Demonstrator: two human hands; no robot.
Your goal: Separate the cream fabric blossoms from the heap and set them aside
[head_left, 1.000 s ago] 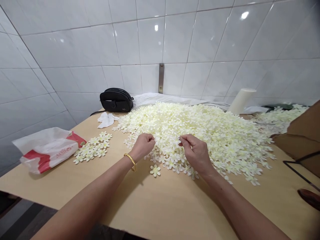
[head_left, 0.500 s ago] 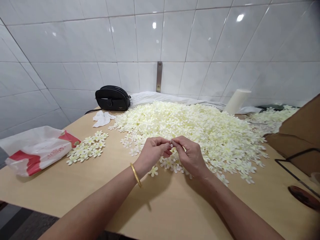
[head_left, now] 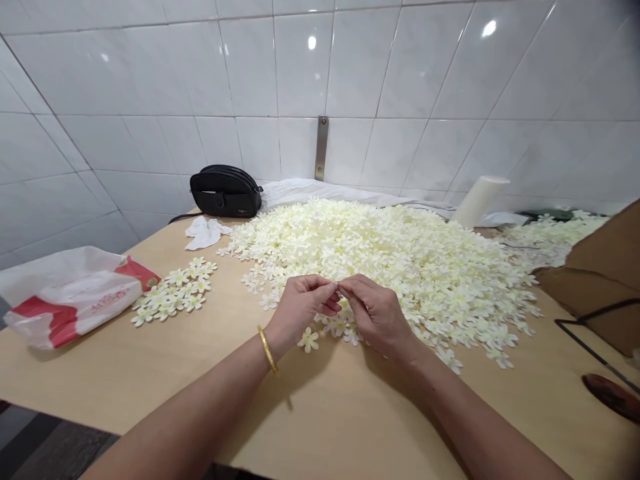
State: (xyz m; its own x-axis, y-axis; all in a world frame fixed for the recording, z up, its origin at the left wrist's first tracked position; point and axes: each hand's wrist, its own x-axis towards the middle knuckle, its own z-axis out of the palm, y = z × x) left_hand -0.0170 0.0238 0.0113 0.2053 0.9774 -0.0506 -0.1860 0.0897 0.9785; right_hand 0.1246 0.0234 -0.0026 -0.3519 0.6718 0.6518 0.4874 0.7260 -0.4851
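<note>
A big heap of cream fabric flowers (head_left: 390, 260) covers the middle of a wooden table (head_left: 320, 413). My left hand (head_left: 299, 308), with a gold bangle on its wrist, and my right hand (head_left: 376, 313) meet fingertip to fingertip just above the heap's near edge. Both pinch a small pale piece between them, too small to name. A single flower (head_left: 309, 340) lies on the table just below my left hand. A small separate group of flowers (head_left: 175, 292) lies to the left.
A red and white plastic bag (head_left: 70, 293) lies at the left edge. A black pouch (head_left: 225, 192) and crumpled white tissue (head_left: 205, 232) sit at the back left. A white roll (head_left: 479, 200) stands at the back right, a brown cardboard box (head_left: 600, 280) to the right.
My hands were apart on the heap a second ago. They have come together in front of it, fingertips pinched on a small piece, and have barely moved in the last half second.
</note>
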